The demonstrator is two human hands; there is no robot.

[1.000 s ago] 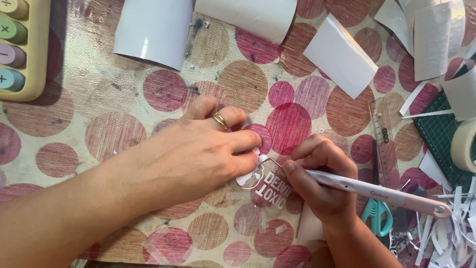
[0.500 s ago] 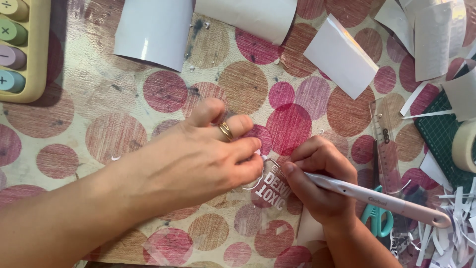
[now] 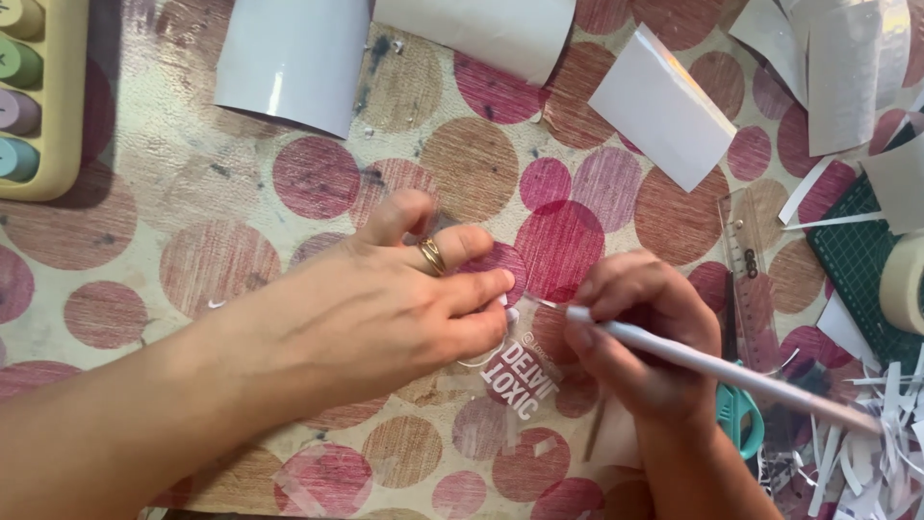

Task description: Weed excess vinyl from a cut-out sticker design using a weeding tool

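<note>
My left hand, with a gold ring on one finger, lies flat on the spotted table covering and pins down the left edge of a small clear plastic piece with white lettering. My right hand is closed around a slim white craft tool, whose tip sits just right of the left fingertips, above the clear piece. The tool's far end slants down to the right. Part of the clear piece is hidden under my left fingers.
Curled white sheets lie at the top, with a white card to their right. A clear ruler, teal scissors, a green cutting mat, a tape roll and paper scraps crowd the right. A cream-coloured tray of coloured pots sits top left.
The clear lettered piece has been turned so its lettering sits at a different angle. My left fingers shifted slightly; the tool tip lifted a little up and to the right.
</note>
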